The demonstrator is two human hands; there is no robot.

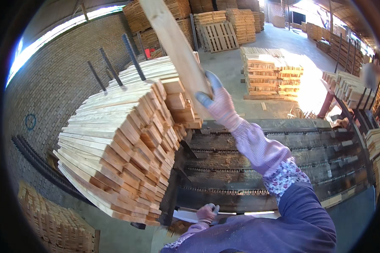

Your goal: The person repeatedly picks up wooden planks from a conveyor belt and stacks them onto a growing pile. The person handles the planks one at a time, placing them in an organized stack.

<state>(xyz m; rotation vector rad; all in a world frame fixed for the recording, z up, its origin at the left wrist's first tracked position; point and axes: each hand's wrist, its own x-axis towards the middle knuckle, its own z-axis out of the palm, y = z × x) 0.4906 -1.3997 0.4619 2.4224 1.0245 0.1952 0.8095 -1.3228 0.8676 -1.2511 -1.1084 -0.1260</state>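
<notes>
My right hand [219,103], in a striped glove with blue-grey fingertips, grips a long pale wooden plank [175,46] near its lower end. Its thumb lies across the plank's face, and the plank tilts up and away to the left. Beside it on the left rises a large stack of planks [109,139], their cut ends toward me. Low in the picture my left hand [207,213], also gloved, is close to the near edge of a dark slatted machine bed [257,162]. Its fingers look curled; what they hold, if anything, is hidden.
Dark upright posts [133,57] stick up behind the big stack. Past the machine bed, a lower wood stack [272,74] stands on the floor, partly in bright sunlight. A pallet [218,37] leans on stacked wood farther back. A brick wall [42,109] runs along the left.
</notes>
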